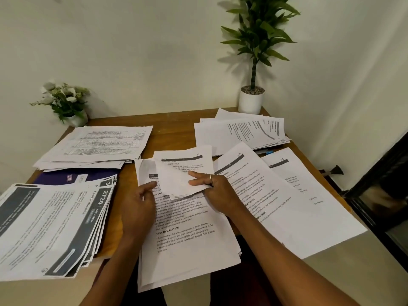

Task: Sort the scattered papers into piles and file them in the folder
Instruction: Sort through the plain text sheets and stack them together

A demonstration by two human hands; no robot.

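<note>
As right hand pinches sheet, stack overhanging table edge

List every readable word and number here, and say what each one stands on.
"2726", "Load Dishwasher", "KITCHEN": top of left pile.
"TASK DESCRIPTION": centre stack.
"SCENE SETUP", handwritten "59": held sheet.
Handwritten "58": far-right sheet.
Everything else: too small or blurred to read.

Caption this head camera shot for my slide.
Left hand holds the middle paper stack; right hand pinches its top sheet.
</note>
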